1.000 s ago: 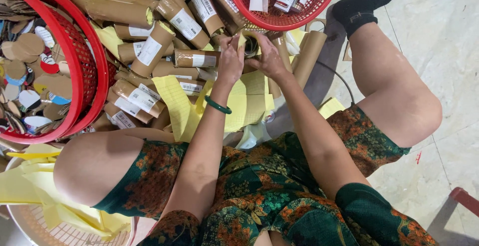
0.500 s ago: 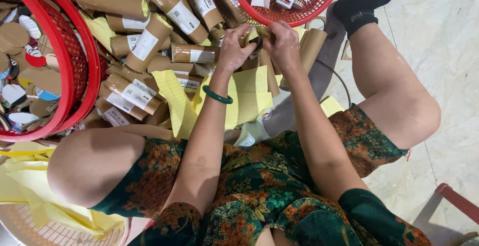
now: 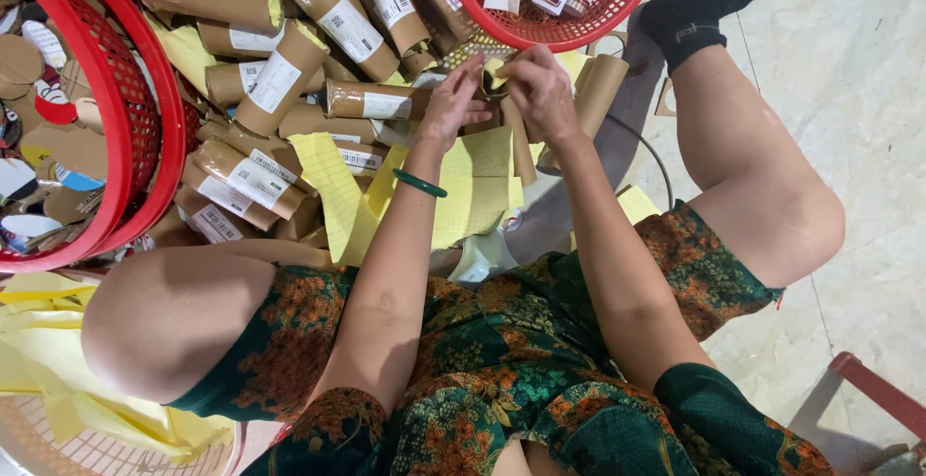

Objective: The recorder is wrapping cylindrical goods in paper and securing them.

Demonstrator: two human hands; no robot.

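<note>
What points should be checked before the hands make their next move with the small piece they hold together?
1. Both hands on the piece: left hand and right hand meet on a small yellowish piece. Ok.
2. Kind of piece and firmness of grip: fingers cover most of it. Cannot tell.
3. Supply near the hands: brown wrapped tubes with white labels lie piled just beside the left hand. Ok.
4. Upper red basket: right behind the hands, holding small packages. Ok.
5. Yellow sheets: scattered loose under the forearms and over the tubes. Not ok.
6. Green bangle: sits on the left wrist, away from the fingers. Ok.
</note>
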